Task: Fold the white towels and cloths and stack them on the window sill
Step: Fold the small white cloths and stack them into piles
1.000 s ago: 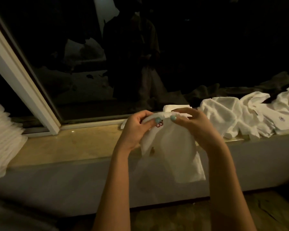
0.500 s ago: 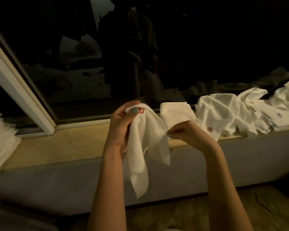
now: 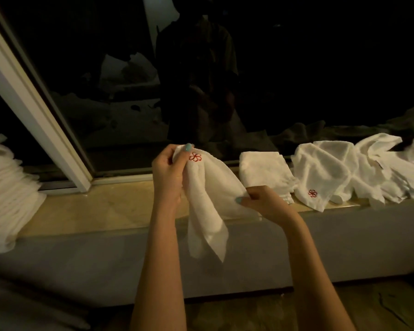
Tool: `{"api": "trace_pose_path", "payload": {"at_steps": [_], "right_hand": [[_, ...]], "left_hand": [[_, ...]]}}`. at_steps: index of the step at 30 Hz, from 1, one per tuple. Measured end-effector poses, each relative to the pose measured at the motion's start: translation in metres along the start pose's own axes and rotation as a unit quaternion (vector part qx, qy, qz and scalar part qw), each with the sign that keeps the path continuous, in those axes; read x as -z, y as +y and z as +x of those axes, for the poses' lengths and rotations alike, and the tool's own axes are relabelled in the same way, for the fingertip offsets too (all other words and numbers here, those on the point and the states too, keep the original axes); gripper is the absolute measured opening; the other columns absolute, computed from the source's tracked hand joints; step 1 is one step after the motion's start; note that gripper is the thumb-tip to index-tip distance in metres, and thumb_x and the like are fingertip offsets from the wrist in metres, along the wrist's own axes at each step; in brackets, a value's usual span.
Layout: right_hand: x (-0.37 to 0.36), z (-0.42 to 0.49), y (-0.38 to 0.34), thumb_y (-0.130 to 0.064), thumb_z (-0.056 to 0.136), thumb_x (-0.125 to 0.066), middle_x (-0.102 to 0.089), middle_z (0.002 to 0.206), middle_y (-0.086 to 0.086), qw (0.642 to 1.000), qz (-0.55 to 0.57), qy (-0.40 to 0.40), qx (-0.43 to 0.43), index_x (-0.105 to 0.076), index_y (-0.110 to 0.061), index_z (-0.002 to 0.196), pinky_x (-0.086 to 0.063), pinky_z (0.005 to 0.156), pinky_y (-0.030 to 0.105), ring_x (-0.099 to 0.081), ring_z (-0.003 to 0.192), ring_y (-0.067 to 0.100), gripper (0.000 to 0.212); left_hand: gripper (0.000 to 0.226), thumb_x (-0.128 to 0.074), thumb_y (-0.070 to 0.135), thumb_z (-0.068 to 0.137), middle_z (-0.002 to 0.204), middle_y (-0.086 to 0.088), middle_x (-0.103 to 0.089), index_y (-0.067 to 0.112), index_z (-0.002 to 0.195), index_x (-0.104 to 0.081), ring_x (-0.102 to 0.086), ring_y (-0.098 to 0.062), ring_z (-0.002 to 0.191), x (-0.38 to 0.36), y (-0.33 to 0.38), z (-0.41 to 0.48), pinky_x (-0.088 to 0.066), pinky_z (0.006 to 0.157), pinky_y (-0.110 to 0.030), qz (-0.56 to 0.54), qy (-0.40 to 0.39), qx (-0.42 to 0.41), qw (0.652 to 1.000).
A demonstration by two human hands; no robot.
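Along the beige stone window sill [image 3: 101, 206], a folded white towel stack [image 3: 7, 187] sits at nine o'clock, crumpled white cloths [image 3: 344, 168] wait at three, and left hand [image 3: 170, 170] and right hand [image 3: 265, 201] pinch an unfolded red-embroidered white cloth [image 3: 208, 206] at centre.

I record a window sill [image 3: 101, 206] with a polished beige stone top and a plain grey front face, running along the foot of the dark glass [image 3: 296, 80]. At its left end I note a stack of folded white towels [image 3: 7, 194], cut off by the edge of the view; right of centre a single folded white cloth [image 3: 263, 168] lies flat close to the glass. Just beside it, further right, a heap of unfolded white cloths [image 3: 344, 168] sprawls to the edge of the view, one corner with a red flower emblem [image 3: 312, 193] hanging over the sill's front edge.
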State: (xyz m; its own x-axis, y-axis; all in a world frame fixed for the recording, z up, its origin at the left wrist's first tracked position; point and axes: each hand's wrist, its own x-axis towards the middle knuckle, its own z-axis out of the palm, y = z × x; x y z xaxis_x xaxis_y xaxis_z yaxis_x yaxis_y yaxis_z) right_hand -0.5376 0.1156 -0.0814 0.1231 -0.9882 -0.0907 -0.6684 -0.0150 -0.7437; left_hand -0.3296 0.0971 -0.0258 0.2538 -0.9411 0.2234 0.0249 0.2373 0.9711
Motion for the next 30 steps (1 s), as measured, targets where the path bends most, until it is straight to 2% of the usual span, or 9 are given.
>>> {"api": "trace_pose_path", "payload": {"at_steps": [3,5,9,13,16,20,25,27,30], "right_hand": [[0.010,-0.002,0.007,-0.031,0.093,-0.060,-0.062,0.079,0.015,0.999,0.007,0.048,0.004,-0.067,0.000,0.084,-0.037,0.060,0.025,-0.050,0.068,0.019,0.033],[0.017,-0.005,0.005,-0.032,0.093,-0.060,-0.064,0.078,0.008,0.996,0.056,0.075,0.007,-0.069,-0.006,0.086,-0.040,0.059,0.022,-0.056,0.068,0.019,0.029],[0.032,-0.010,0.005,-0.025,0.090,-0.065,-0.064,0.074,0.000,0.983,0.146,0.108,0.013,-0.069,-0.016,0.092,-0.046,0.055,0.015,-0.060,0.065,0.011,0.010],[0.047,-0.017,0.010,-0.009,0.082,-0.070,-0.067,0.101,0.003,0.963,0.259,0.072,0.023,-0.063,-0.023,0.102,-0.059,0.078,0.033,-0.067,0.090,0.017,0.026],[0.051,-0.021,0.007,-0.013,0.079,-0.070,-0.068,0.103,-0.001,0.942,0.305,0.118,0.075,-0.066,-0.023,0.100,-0.059,0.075,0.033,-0.069,0.090,0.018,0.024],[0.053,-0.019,0.006,-0.028,0.076,-0.070,-0.070,0.100,-0.010,0.952,0.263,0.144,0.065,-0.073,-0.024,0.086,-0.056,0.080,0.029,-0.066,0.092,0.012,0.012],[0.056,-0.018,0.015,-0.027,0.083,-0.068,-0.067,0.091,-0.008,0.977,0.180,0.114,0.023,-0.068,-0.023,0.091,-0.054,0.073,0.022,-0.064,0.083,0.011,0.008],[0.057,-0.017,0.016,-0.026,0.085,-0.067,-0.068,0.089,-0.004,0.983,0.137,0.118,0.027,-0.069,-0.021,0.087,-0.053,0.072,0.023,-0.064,0.082,0.013,0.005],[0.059,-0.016,0.018,-0.033,0.079,-0.066,-0.062,0.105,-0.004,0.975,0.147,0.153,0.065,-0.070,-0.015,0.090,-0.054,0.072,0.022,-0.063,0.089,0.009,0.021]], "left_hand": [[0.016,-0.063,0.033,0.090,0.081,0.007,-0.063,0.017,0.086,-0.062,-0.060,-0.006,0.078,0.008,-0.011,0.005,-0.050,0.066,-0.020,0.127,0.032,-0.054,0.990],[0.014,-0.065,0.029,0.090,0.083,0.004,-0.063,0.016,0.085,-0.063,-0.057,-0.003,0.075,0.010,-0.020,0.006,-0.044,0.063,-0.016,0.171,0.048,-0.066,0.982],[0.015,-0.067,0.028,0.088,0.087,0.001,-0.062,0.013,0.088,-0.066,-0.060,-0.015,0.081,0.020,-0.033,0.009,-0.051,0.067,-0.028,0.233,0.091,-0.082,0.965],[0.011,-0.066,0.029,0.089,0.075,0.006,-0.062,0.018,0.090,-0.066,-0.059,-0.007,0.071,0.030,-0.029,0.009,-0.046,0.060,-0.021,0.225,0.095,-0.062,0.968],[0.012,-0.064,0.028,0.091,0.073,0.003,-0.062,0.016,0.092,-0.067,-0.058,-0.007,0.064,0.030,-0.032,0.010,-0.047,0.054,-0.017,0.223,0.091,-0.045,0.969],[0.015,-0.064,0.027,0.091,0.079,0.003,-0.063,0.013,0.096,-0.067,-0.059,-0.005,0.067,0.026,-0.036,0.011,-0.046,0.052,-0.007,0.194,0.097,-0.027,0.976],[0.016,-0.064,0.027,0.090,0.098,-0.001,-0.059,0.015,0.101,-0.065,-0.058,-0.005,0.077,0.025,-0.041,0.014,-0.054,0.068,-0.021,0.187,0.109,-0.028,0.976],[0.020,-0.064,0.029,0.090,0.092,-0.002,-0.062,0.013,0.102,-0.067,-0.058,-0.008,0.075,0.025,-0.042,0.014,-0.051,0.065,-0.023,0.198,0.098,-0.028,0.975],[0.019,-0.063,0.029,0.091,0.072,0.000,-0.060,0.011,0.098,-0.069,-0.054,-0.009,0.064,0.027,-0.042,0.014,-0.041,0.056,-0.017,0.223,0.074,-0.029,0.972]]}}
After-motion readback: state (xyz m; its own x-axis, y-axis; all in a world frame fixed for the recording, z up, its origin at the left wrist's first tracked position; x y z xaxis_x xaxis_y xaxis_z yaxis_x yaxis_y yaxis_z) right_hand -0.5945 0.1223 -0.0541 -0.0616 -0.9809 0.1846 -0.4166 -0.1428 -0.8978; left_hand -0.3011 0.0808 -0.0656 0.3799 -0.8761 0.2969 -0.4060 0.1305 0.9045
